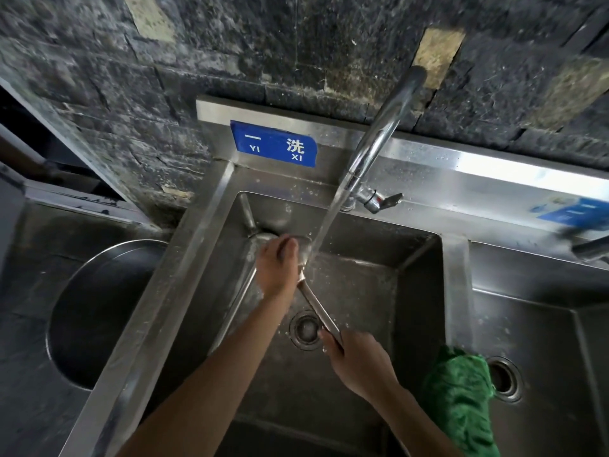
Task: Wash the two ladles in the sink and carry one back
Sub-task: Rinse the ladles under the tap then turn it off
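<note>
Water pours from the faucet point(379, 140) into the steel sink point(197, 245). A steel ladle point(316, 305) lies slanted under the stream, above the drain point(304, 329). My right hand point(359, 364) grips the end of its handle. My left hand point(276, 268) is curled over its bowl, which it mostly hides, right where the water lands. A second ladle point(247, 216) leans in the sink's back left corner, handle up, its bowl partly hidden behind my left hand.
A green cloth point(461, 400) hangs over the divider between this sink and a second basin point(543, 357) on the right. A large round steel bowl point(99, 311) sits on the dark counter at the left. A blue label point(273, 143) marks the backsplash under the dark stone wall.
</note>
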The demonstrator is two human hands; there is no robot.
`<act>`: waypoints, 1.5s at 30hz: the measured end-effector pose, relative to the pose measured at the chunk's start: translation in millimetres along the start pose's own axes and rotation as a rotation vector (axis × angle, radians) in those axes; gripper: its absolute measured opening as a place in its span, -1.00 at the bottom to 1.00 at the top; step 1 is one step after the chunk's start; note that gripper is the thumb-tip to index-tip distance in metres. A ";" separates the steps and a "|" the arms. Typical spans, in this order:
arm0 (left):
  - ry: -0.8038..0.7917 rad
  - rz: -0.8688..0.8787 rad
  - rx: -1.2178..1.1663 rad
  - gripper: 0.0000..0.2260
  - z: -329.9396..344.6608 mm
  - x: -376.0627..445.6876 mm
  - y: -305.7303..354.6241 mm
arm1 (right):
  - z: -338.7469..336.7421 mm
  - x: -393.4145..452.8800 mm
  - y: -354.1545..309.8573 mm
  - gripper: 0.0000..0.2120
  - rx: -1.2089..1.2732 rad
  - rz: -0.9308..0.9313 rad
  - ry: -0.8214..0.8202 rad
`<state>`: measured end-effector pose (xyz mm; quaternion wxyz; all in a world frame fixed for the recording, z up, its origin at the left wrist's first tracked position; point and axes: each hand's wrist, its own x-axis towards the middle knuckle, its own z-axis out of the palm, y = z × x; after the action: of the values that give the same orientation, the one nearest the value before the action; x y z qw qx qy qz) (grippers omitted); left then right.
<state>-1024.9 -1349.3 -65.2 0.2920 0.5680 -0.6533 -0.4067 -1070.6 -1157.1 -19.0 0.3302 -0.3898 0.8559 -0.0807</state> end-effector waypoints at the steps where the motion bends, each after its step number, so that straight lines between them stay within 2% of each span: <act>1: 0.053 -0.126 -0.135 -0.66 -8.9 2.1 2.3 | -0.9 6.2 -3.4 -0.52 0.006 -0.016 -0.006; 3: 0.116 -0.369 -0.389 -0.70 -22.4 8.0 6.0 | -1.8 19.0 -14.9 -0.46 0.032 -0.023 0.010; 7: 0.049 -0.546 -0.842 -0.36 -24.8 6.7 17.1 | -3.9 48.6 -49.8 -0.48 0.161 -0.053 0.039; 8: 0.015 -0.608 -0.914 -0.35 -25.3 6.7 18.8 | -5.7 55.3 -58.7 -0.51 0.205 -0.082 0.037; 10: -0.096 -0.717 -0.941 -0.55 -34.3 10.5 25.5 | -10.2 70.6 -73.0 -0.61 0.266 -0.145 0.023; 12: -0.210 -0.681 -0.913 -0.78 -42.5 17.8 31.5 | -19.5 86.7 -86.2 -0.74 0.271 -0.218 0.021; 14: -0.199 -0.617 -0.949 -0.76 -52.7 30.0 46.7 | -25.4 98.6 -95.0 -0.76 0.302 -0.250 0.024; 17: -0.129 -0.466 -1.002 -0.74 -70.7 57.5 68.7 | -19.9 95.5 -73.2 -0.73 0.382 -0.243 0.012; 21: -0.046 -0.322 -1.017 -0.77 -104.1 84.1 86.6 | -3.3 62.1 -16.0 -0.72 0.236 -0.040 0.019; 23: -0.037 -0.300 -1.011 -0.75 -102.8 79.3 88.8 | -6.1 66.3 -21.2 -0.68 0.169 0.012 0.054; 26: -0.099 -0.345 -1.048 -0.74 -78.7 47.6 82.1 | -26.2 85.9 -66.4 -0.67 0.157 -0.061 0.155; 27: -0.170 -0.399 -1.020 -0.74 -68.8 35.4 74.0 | -33.7 91.0 -80.0 -0.70 0.179 -0.105 0.155; 29: -0.323 -0.479 -0.764 -0.69 -55.3 13.2 55.4 | -42.6 97.4 -89.8 -0.76 0.177 -0.144 0.101; 32: -0.580 -0.360 -0.198 -0.69 -60.1 -6.8 33.5 | -43.3 78.6 -62.1 -0.78 0.116 -0.104 0.090; 33: -0.563 -0.289 -0.055 -0.72 -64.4 -9.9 29.5 | -42.0 67.5 -47.1 -0.73 0.069 -0.055 0.100; 34: -0.459 -0.197 0.101 -0.72 -68.5 -11.2 25.5 | -41.1 55.4 -32.5 -0.66 0.018 -0.010 0.112; 36: -0.148 0.004 0.353 -0.70 -75.5 -12.9 19.4 | -35.0 32.7 -5.1 -0.54 -0.050 0.037 0.140; 37: -0.077 0.066 0.386 -0.68 -74.4 -13.0 14.4 | -34.2 20.2 1.4 -0.47 -0.065 0.039 0.151; 39: -0.203 0.060 0.299 -0.64 -62.4 -12.7 21.0 | -29.5 2.2 10.4 -0.43 -0.104 0.015 0.173; 41: -0.363 -0.068 0.163 -0.67 -41.3 -8.8 34.3 | -28.6 -13.1 16.0 -0.54 -0.153 -0.030 0.197; 45: -0.470 -0.416 0.037 -0.64 -23.9 21.9 42.0 | -29.2 -36.6 22.6 -0.66 -0.201 -0.068 0.275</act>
<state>-1030.0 -1374.5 -18.8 0.0332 0.5850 -0.5800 -0.5659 -1085.3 -1118.8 12.9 0.1663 -0.4349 0.8831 -0.0583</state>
